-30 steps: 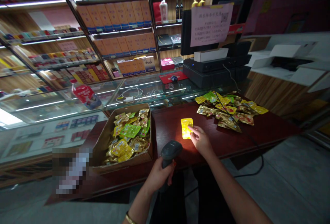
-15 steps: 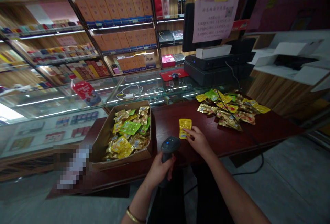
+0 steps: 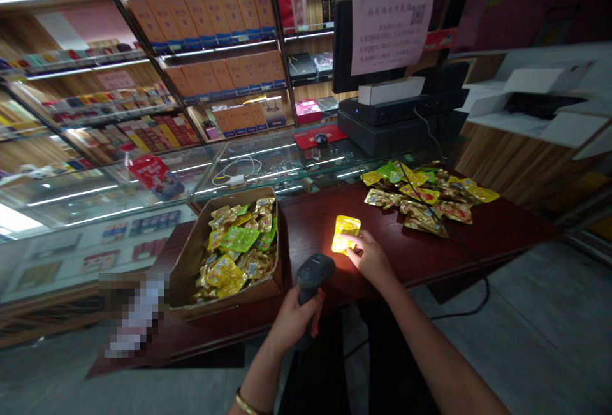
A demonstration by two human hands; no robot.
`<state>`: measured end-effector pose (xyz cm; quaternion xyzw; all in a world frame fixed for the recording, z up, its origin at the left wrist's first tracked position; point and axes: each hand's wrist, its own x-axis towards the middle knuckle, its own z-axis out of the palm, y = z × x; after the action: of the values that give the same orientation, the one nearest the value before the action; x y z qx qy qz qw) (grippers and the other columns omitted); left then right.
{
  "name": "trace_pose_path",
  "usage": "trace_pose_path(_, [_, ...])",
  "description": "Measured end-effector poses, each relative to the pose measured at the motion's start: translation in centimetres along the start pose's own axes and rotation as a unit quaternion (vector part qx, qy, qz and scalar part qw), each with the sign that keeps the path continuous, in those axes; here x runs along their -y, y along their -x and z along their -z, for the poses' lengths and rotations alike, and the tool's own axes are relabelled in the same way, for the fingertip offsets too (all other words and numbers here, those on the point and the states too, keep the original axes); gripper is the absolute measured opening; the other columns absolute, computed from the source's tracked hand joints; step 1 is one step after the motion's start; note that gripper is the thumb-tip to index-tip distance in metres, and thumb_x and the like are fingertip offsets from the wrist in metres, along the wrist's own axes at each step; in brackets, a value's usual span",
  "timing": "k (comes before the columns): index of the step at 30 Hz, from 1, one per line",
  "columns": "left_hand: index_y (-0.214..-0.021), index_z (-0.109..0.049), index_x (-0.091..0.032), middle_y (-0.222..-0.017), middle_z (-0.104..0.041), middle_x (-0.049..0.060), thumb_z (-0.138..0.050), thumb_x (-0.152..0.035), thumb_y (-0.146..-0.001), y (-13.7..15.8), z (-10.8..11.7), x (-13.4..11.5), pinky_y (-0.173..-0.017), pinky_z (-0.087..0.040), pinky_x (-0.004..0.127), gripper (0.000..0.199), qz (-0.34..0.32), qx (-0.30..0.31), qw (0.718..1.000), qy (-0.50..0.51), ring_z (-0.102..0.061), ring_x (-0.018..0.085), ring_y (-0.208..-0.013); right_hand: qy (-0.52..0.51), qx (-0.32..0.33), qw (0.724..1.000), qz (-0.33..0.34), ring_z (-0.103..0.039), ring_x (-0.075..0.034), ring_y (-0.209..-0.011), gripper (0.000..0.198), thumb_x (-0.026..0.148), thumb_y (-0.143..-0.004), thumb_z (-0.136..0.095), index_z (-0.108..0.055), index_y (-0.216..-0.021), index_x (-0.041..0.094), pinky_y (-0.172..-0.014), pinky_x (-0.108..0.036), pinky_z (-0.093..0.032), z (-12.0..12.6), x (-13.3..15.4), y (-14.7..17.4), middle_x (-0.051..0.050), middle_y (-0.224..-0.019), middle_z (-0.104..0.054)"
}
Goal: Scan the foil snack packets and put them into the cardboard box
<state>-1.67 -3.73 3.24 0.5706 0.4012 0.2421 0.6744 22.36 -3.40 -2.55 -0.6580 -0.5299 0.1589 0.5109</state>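
Note:
My left hand (image 3: pixel 299 316) is wrapped round the handle of a dark barcode scanner (image 3: pixel 315 269), whose head points away from me. A bright patch of light falls on a small yellow snack packet (image 3: pixel 345 230) in front of the scanner. The fingers of my right hand (image 3: pixel 368 255) pinch this packet at its right edge, just above the dark red table (image 3: pixel 310 224). To the left stands an open cardboard box (image 3: pixel 280 275) with many gold, yellow and green packets (image 3: pixel 241 238) in it. A pile of similar packets (image 3: pixel 423 195) lies on the right of the table.
Behind the table runs a glass counter (image 3: pixel 268 163) with a white cable (image 3: pixel 236 179) and a red-labelled bottle (image 3: pixel 152 171). A monitor with a paper sign (image 3: pixel 392 29) stands at the back right. A black cord (image 3: pixel 415 192) crosses the right pile.
The scanner's light has come on over the yellow packet. My right hand has tilted the packet slightly and has a firmer pinch on it. The view has shifted a little.

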Motion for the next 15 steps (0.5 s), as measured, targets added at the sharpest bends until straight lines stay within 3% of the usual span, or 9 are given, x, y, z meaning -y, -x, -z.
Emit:
trace_pose_path(5, [-0.079,-0.056,-0.018,-0.047,-0.053,-0.007,-0.071,-0.045,-0.078,-0.33,-0.14,0.1,-0.034,-0.036,0.018,0.03,0.009,-0.002,1.0,0.001,-0.046,0.009,-0.032,-0.001,-0.001,1.0,0.011,-0.068,-0.014,-0.077,0.04,0.015,-0.082,-0.059,-0.076,-0.116,0.027,-0.072,-0.028,-0.062,0.07,-0.06,0.1,-0.007,-0.119,-0.065])
trace_pose_path(9, [-0.078,-0.056,-0.018,-0.045,-0.051,-0.007,-0.071,-0.046,-0.078,-0.57,-0.03,0.49,-0.033,-0.034,0.017,0.032,0.005,0.002,1.0,-0.001,-0.045,0.008,-0.031,-0.016,0.005,1.0,0.016,-0.069,-0.014,-0.084,0.04,0.015,-0.082,-0.058,-0.076,-0.117,0.027,-0.075,-0.028,-0.062,0.06,-0.15,0.13,-0.006,-0.118,-0.065])
trace_pose_path(15, [-0.091,-0.057,-0.018,-0.048,-0.053,-0.008,-0.072,-0.048,-0.077,-0.68,0.05,0.81,-0.032,-0.036,0.018,0.037,0.017,-0.006,1.0,0.003,-0.045,0.009,-0.031,-0.018,0.007,0.999,0.027,-0.069,-0.014,-0.081,0.04,0.016,-0.083,-0.058,-0.076,-0.116,0.028,-0.074,-0.028,-0.062,0.14,0.02,0.23,-0.006,-0.122,-0.064])
